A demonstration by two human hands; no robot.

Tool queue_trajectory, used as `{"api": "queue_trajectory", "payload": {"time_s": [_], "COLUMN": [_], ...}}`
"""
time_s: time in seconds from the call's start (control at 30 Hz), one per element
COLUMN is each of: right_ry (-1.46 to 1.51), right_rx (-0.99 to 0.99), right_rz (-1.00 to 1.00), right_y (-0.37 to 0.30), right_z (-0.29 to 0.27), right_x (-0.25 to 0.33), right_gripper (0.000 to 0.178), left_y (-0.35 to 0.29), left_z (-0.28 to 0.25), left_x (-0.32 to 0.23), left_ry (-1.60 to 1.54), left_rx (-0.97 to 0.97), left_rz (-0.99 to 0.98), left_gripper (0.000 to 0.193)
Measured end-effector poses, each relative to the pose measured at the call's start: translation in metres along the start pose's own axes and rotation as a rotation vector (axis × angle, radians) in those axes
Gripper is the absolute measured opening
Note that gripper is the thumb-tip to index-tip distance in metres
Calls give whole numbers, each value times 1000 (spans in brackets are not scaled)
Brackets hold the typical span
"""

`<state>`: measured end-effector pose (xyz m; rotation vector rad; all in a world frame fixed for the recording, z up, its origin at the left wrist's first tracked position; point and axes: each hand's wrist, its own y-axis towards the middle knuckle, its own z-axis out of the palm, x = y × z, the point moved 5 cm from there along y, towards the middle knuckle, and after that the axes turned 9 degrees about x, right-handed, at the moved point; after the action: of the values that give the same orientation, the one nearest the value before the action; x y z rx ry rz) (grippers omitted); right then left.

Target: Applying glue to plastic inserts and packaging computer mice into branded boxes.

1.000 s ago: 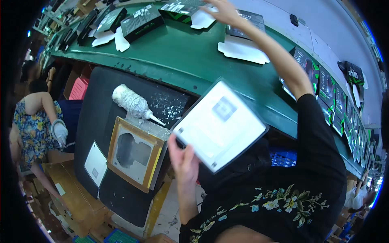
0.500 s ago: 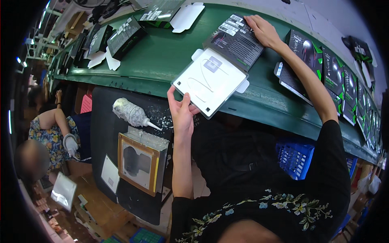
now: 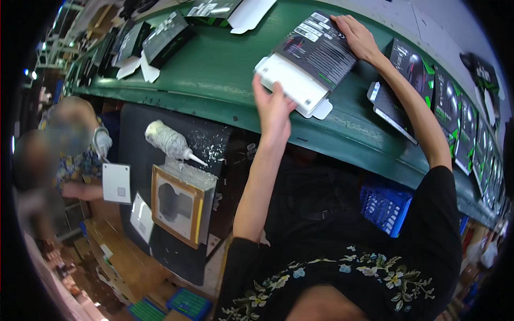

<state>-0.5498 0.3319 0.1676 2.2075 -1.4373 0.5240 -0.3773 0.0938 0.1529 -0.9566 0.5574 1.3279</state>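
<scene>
A black printed carton (image 3: 320, 53) lies tilted on the green bench surface, its near end open with white flaps out. From that opening sticks a flat white insert (image 3: 292, 81), most of it inside the carton. My left hand (image 3: 276, 107) grips the insert's near edge, thumb on top and fingers partly hidden underneath. At the carton's far right edge, my right hand (image 3: 357, 38) holds it with bent fingers; some fingertips are hidden behind the edge.
More black cartons stand on the bench, a row at right (image 3: 411, 69) and several at left (image 3: 166, 37). Below left, a black board (image 3: 179, 262) carries a white squeeze bottle (image 3: 166, 138) and a framed screen (image 3: 176, 206). A co-worker's gloved hand (image 3: 101, 142) is near a white panel (image 3: 116, 183).
The white insert has slid deep into the carton, with my left hand following up and right. My right hand stays on the carton. A co-worker's white panel has come closer to the board.
</scene>
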Motion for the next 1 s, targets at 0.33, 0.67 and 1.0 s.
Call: {"api": "queue_trajectory", "payload": {"time_s": [0.33,0.67,1.0], "right_ry": [968,614,-465], "right_rx": [186,-10,145], "right_rz": [254,476,-156], "right_y": [-15,-28,-48], "right_z": [-38,-58,0], "right_x": [-7,-71,99], "right_gripper": [93,103,49], "left_y": [20,-7,12], "left_z": [66,109,115], "left_x": [26,35,78], "left_ry": [-496,1455,2925], "left_rx": [397,633,-627], "left_rz": [78,770,1231], "left_gripper": [61,65,57]}}
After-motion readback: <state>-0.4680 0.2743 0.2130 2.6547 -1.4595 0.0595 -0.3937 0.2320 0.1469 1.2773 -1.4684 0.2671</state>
